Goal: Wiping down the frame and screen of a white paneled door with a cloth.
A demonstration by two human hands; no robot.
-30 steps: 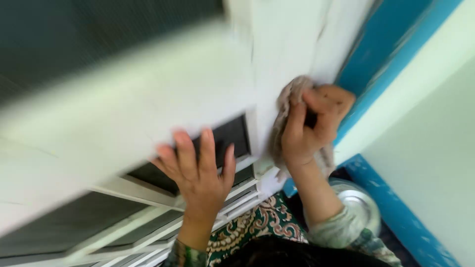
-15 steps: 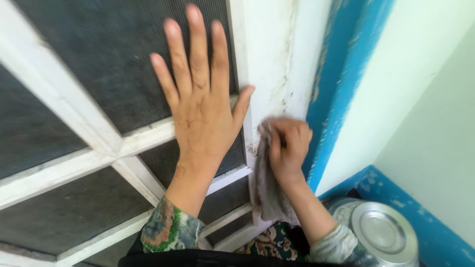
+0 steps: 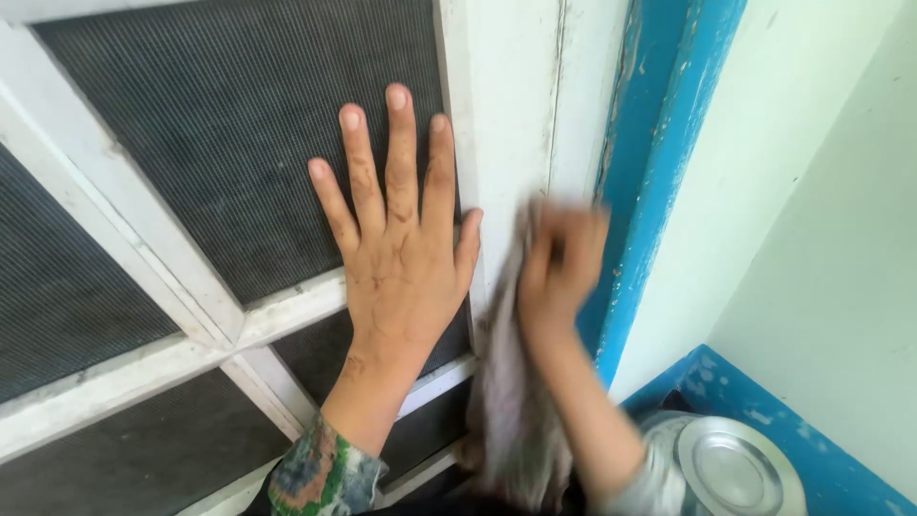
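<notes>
Fingers spread wide, the left hand [image 3: 401, 258] is lying flat against a dark mesh screen [image 3: 239, 134], holding nothing, while the right hand [image 3: 559, 268] is clutching a grey cloth [image 3: 511, 401] against the white door frame [image 3: 506, 115] beside a blue strip [image 3: 659, 153].

No packages, labels, signs or display screens appear anywhere in this view.
</notes>
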